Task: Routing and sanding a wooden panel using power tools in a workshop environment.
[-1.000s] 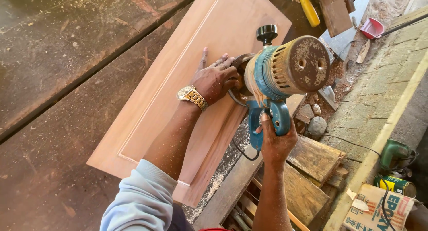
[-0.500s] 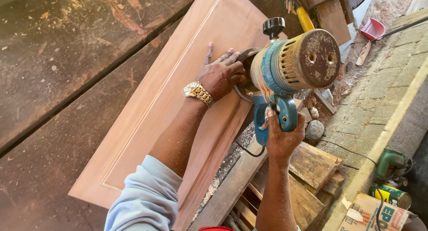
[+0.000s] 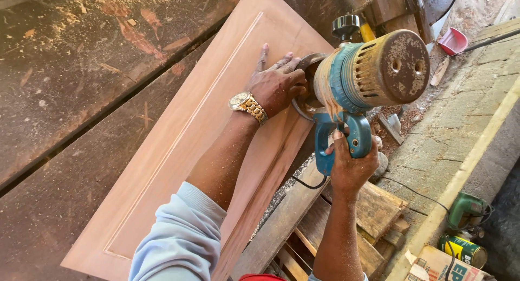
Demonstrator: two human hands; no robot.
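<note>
A long reddish wooden panel [image 3: 179,140] with a routed groove lies on a dark, dusty workbench [image 3: 65,91]. A blue electric router [image 3: 368,69] with a dusty round top and a black knob stands on the panel's right edge. My left hand [image 3: 276,86], with a gold wristwatch, rests flat on the panel and presses against the router's base. My right hand [image 3: 349,164] grips the router's blue handle, a finger at the trigger. The cutter under the router is hidden.
Planks and scrap wood [image 3: 374,216] are stacked below the bench edge at the right. A concrete ledge [image 3: 460,129] runs along the right side. A green power tool [image 3: 466,208], a tin can [image 3: 463,251] and a cardboard box [image 3: 433,265] sit at the lower right. A red scoop [image 3: 452,40] lies at the top right.
The router and both hands have travelled further along the panel's right edge, away from me. The view has shifted so more of the panel's near end shows.
</note>
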